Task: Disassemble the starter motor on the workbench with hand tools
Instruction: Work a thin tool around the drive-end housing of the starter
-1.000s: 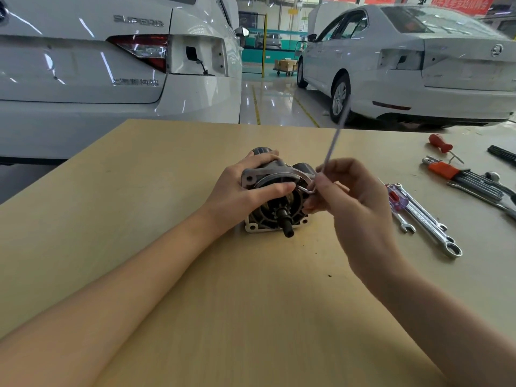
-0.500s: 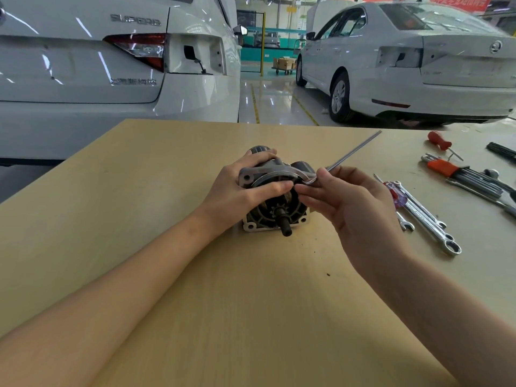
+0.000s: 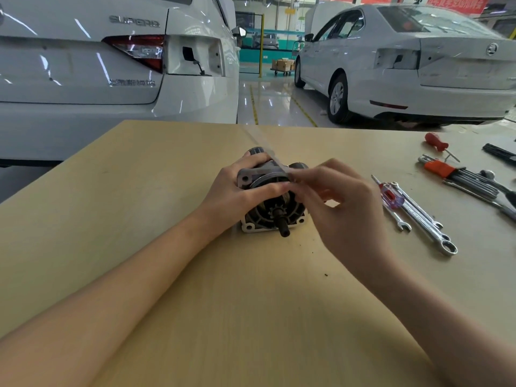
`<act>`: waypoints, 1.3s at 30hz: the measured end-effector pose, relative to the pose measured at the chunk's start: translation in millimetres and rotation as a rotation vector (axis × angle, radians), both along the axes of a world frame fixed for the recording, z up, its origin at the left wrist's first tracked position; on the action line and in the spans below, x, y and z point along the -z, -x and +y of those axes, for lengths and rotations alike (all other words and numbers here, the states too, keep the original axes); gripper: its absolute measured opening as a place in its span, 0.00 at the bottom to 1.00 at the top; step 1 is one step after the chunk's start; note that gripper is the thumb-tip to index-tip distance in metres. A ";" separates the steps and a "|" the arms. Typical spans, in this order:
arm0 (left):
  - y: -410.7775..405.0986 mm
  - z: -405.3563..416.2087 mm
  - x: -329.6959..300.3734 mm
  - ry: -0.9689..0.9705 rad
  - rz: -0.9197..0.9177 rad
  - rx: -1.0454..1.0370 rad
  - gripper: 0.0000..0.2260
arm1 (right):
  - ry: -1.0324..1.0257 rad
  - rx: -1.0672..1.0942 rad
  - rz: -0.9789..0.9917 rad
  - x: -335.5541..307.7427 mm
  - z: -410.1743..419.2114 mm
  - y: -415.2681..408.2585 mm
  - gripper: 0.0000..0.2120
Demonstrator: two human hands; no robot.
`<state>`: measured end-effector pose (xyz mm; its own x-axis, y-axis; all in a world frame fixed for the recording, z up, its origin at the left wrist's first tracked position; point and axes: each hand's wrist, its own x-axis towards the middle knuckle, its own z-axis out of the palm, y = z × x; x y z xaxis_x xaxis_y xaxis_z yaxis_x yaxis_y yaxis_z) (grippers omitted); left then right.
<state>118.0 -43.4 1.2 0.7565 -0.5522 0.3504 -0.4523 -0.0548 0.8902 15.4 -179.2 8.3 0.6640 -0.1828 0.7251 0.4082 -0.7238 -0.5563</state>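
The starter motor [image 3: 275, 213] lies on the wooden workbench [image 3: 167, 275], its toothed pinion shaft pointing towards me. My left hand [image 3: 237, 192] grips the housing from the left, thumb across its front rim. My right hand [image 3: 335, 202] pinches the short end of a thin hex key [image 3: 268, 148] at the top right of the housing. The key's long arm is motion-blurred and slants up to the left over the motor.
Right of the motor lie a red-handled screwdriver [image 3: 391, 195] and combination spanners [image 3: 427, 222]. Farther right are a hex key set in an orange holder [image 3: 458, 174] and a small red screwdriver [image 3: 437, 142]. Two white cars stand beyond the bench's far edge.
The hex key's long arm has swung from pointing up and to the right round to the upper left. My right hand has turned with it. My left hand has kept its hold on the motor.
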 end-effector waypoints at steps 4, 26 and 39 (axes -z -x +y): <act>-4.0 1.9 0.9 -0.047 -0.029 0.003 0.23 | 0.171 -0.013 -0.035 5.3 2.4 -1.1 0.09; 1.9 -0.9 -1.6 -0.004 -0.024 -0.008 0.28 | -1.301 -0.335 0.273 -8.1 -7.1 -2.5 0.03; 2.1 -0.5 -1.6 0.006 0.006 0.009 0.26 | -0.930 -0.211 0.256 -13.7 -7.8 5.0 0.05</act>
<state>115.9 -43.8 2.9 0.7538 -0.5568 0.3488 -0.4473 -0.0459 0.8932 10.4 -187.0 22.0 0.8652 -0.4671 0.1824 0.2664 0.1201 -0.9564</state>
